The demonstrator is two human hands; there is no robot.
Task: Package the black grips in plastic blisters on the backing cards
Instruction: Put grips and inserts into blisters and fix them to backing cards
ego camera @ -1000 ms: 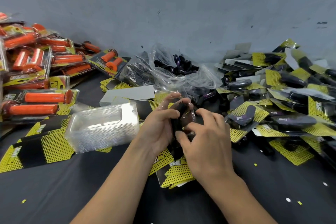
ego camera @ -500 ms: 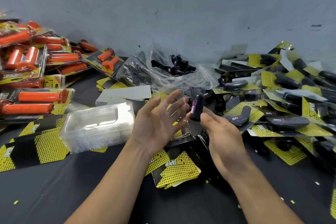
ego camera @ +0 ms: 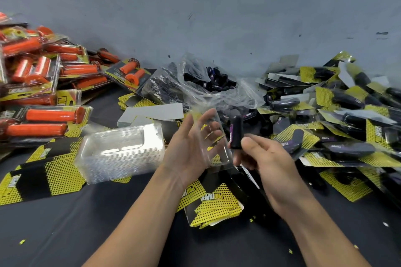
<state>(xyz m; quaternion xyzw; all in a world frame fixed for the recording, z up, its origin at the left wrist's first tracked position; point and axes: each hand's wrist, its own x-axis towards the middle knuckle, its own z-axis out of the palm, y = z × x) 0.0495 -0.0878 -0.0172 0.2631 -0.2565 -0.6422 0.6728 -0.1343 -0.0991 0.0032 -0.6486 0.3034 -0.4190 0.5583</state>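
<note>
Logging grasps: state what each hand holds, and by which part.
Right hand pinches the grip by its lower end; left hand only touches the blister, fingers straight.

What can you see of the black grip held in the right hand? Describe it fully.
The black grip is a short tube, rubbery-looking, with a rounded closed top and a purple label with pale lettering down its side. It stands nearly upright. The right hand pinches its lower end in its fingers. A clear blister sits just beside it; contact unclear.

Right hand (ego camera: 268, 165) holds an upright black grip (ego camera: 235, 134); just left of it, the flat left hand (ego camera: 186, 149) touches a clear blister (ego camera: 217, 149).
</note>
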